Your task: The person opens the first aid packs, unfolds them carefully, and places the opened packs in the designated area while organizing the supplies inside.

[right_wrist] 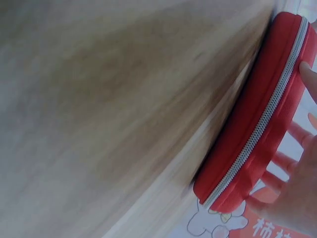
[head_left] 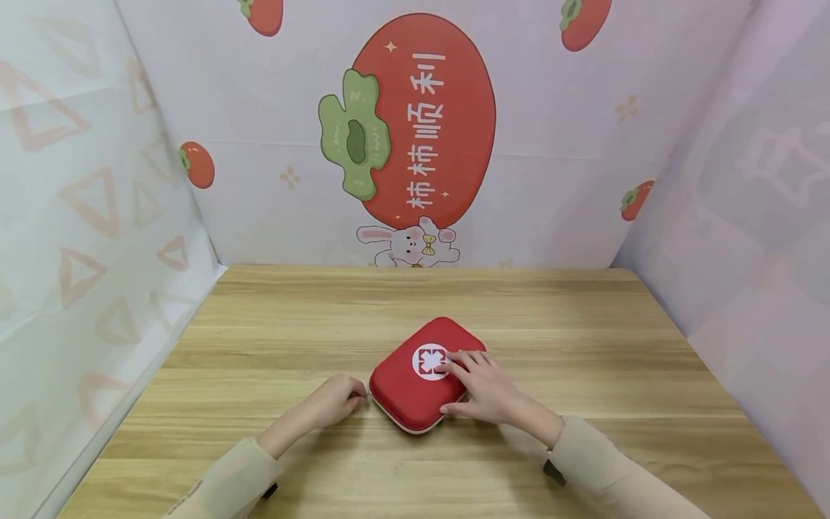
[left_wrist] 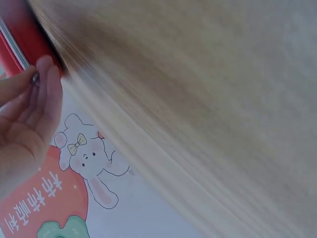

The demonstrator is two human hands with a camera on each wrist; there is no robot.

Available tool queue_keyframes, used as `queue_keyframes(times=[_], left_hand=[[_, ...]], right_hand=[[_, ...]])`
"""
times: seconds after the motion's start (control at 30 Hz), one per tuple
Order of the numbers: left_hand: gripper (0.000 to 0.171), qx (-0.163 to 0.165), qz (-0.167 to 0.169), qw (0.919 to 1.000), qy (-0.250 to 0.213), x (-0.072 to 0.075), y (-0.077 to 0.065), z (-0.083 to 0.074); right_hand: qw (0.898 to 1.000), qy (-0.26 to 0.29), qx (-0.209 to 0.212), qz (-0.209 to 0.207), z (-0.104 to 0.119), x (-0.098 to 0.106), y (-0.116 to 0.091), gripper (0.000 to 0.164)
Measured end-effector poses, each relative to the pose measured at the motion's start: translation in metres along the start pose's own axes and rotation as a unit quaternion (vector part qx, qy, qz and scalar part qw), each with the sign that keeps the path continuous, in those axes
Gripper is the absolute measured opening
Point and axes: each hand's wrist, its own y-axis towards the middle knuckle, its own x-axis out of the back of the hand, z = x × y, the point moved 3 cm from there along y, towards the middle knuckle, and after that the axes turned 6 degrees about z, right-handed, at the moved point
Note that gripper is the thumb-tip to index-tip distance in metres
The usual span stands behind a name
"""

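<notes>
A red first-aid case (head_left: 405, 386) with a white round emblem lies at an angle on the table, its lid down. At its left corner my left hand (head_left: 338, 400) pinches the small zipper pull (left_wrist: 34, 78) between thumb and fingertips. My right hand (head_left: 485, 389) rests on the lid, fingers spread toward the emblem and thumb near the front edge. In the right wrist view the silver zipper (right_wrist: 262, 119) runs closed along the case's side.
The wood-grain table (head_left: 311, 303) carries the case. Behind it hangs a backdrop (head_left: 551, 202) printed with persimmons and a rabbit. Light curtains (head_left: 130, 216) flank the table on both sides.
</notes>
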Motion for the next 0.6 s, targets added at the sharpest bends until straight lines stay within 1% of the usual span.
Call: queue_keyframes(times=[0.17,0.37,0.5,0.6], left_hand=[[0.011,-0.014,0.019,0.9995,-0.021,-0.004,-0.001,-0.01],[0.007,-0.035,0.017,0.9992,-0.002,-0.008,0.0,-0.019],[0.007,-0.042,0.011,0.999,0.011,-0.01,0.001,-0.022],[0.007,-0.049,0.004,0.9985,0.022,-0.01,0.001,-0.025]], right_hand=[[0.999,-0.021,-0.023,-0.023,0.006,-0.003,0.009,0.06],[0.996,-0.06,-0.042,-0.049,0.011,-0.005,0.019,0.058],[0.993,-0.084,-0.07,-0.045,0.015,-0.005,0.025,0.062],[0.991,-0.09,-0.088,-0.037,0.018,-0.005,0.028,0.066]])
